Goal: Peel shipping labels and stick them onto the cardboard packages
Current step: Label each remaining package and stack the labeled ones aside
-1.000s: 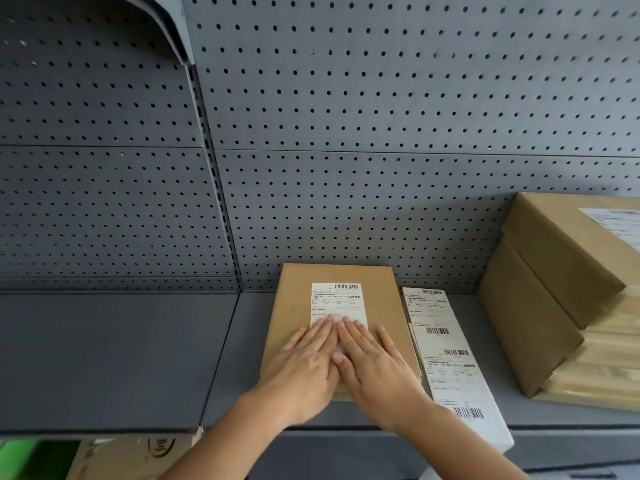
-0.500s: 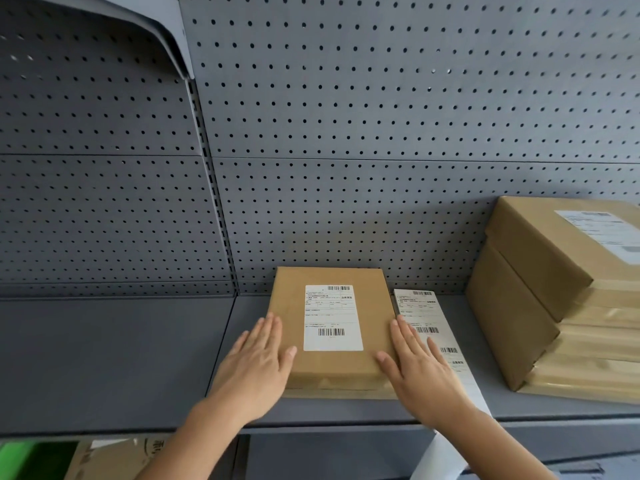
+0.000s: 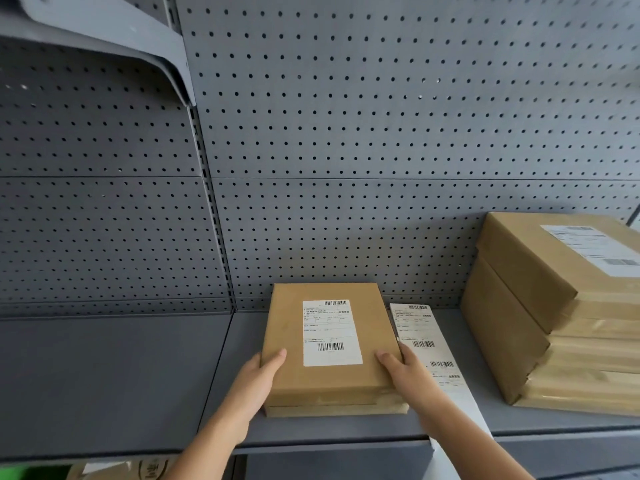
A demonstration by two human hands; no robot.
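**both hands on the labelled box, gripping the sides**

down at the very bottom edge, a bit of green and a brown printed carton poking out under the shelf, too cropped to say more.

then two bare forearms coming up from below. left hand clamped on the left side of the cardboard package, thumb lying on the top face, rest of the fingers wrapped down the side and mostly hidden. right hand doing the mirror thing on the right side, thumb on top, fingers tucked down between the box and the label strip. so both closed around the same box, not flat on it.

package sitting on the grey shelf, roughly centre, with a thinner brown layer visible under its front edge. white shipping label stuck flat on the top, barcodes at the top and bottom, print too small to read.

just right of it, the strip of spare labels lying on the shelf and drooping over the front lip.

further right, a stack of cardboard packages, top one already wearing a label.

behind everything, grey pegboard, plus a shelf bracket up top left.
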